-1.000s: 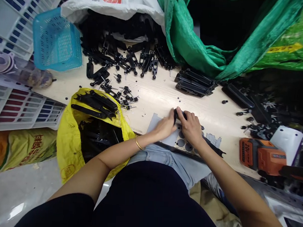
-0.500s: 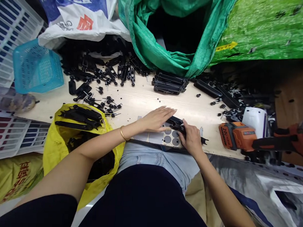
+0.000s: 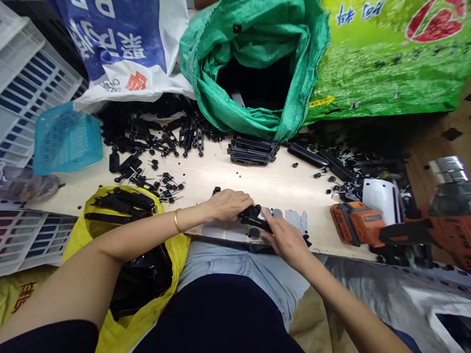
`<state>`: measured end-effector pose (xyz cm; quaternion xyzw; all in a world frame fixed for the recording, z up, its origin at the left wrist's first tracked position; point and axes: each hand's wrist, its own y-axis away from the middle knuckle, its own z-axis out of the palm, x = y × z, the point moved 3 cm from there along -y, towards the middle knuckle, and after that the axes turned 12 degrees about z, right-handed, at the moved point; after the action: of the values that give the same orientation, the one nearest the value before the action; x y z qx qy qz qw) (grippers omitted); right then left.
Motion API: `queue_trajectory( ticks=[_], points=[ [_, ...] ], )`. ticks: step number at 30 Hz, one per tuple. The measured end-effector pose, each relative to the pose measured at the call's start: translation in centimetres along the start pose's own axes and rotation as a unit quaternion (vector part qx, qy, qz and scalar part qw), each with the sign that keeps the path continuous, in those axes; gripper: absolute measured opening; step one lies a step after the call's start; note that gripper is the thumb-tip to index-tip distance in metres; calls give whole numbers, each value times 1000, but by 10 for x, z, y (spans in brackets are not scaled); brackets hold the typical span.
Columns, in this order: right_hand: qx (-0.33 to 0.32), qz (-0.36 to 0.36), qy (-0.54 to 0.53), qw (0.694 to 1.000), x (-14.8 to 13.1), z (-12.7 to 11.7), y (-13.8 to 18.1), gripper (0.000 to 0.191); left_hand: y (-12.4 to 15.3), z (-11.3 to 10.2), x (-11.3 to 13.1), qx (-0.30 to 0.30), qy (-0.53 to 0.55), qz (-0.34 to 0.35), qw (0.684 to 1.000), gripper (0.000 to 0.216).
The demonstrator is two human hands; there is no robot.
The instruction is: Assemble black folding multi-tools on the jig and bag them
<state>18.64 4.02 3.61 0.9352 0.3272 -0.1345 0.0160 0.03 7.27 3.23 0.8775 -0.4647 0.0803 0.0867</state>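
Head view: the left hand [image 3: 231, 204], stretched flat half a second ago, now curls over one end of the black part [image 3: 257, 219]; whether it grips, I cannot tell. The right hand [image 3: 285, 236] pinches the other end, so both work the part. Table edge [image 3: 321, 246] runs just bodyward; beyond the hands, room reaches the stacked black parts [image 3: 253, 151].

Basket [image 3: 69, 142] left — part [image 3: 255, 218] between — drill [image 3: 403, 233] right.

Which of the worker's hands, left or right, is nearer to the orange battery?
Right. The right hand, at the black part, is to the left of the orange battery; the left hand is farther left.
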Motion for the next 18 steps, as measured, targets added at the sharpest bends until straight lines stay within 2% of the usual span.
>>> queue_trajectory(
  ticks=[2,4,6,8,9,11,14,16,18],
  points=[
    [-61,6,10,998,-12,-18,9,34,14,-14,8,-12,25,11,1000,28],
    [-138,44,-15,989,-22,-38,18,29,29,-26,22,-3,80,26,996,33],
    [-218,63,-113,967,-32,-56,24,32,42,-35,40,46,184,52,980,37],
    [-256,60,-253,931,-42,-70,26,37,50,-41,59,137,328,73,932,45],
    [-256,62,-320,910,-46,-74,25,39,52,-41,68,178,395,72,898,54],
    [-231,95,-421,872,-52,-73,23,44,52,-40,82,261,480,18,837,64],
    [-205,162,-550,794,-62,-59,19,52,46,-38,97,366,538,-71,756,57],
    [-189,165,-615,748,-66,-54,15,56,42,-42,102,431,531,-93,724,53],
    [-161,143,-646,732,-64,-58,10,55,38,-49,101,486,472,-92,729,55]
  ],
)
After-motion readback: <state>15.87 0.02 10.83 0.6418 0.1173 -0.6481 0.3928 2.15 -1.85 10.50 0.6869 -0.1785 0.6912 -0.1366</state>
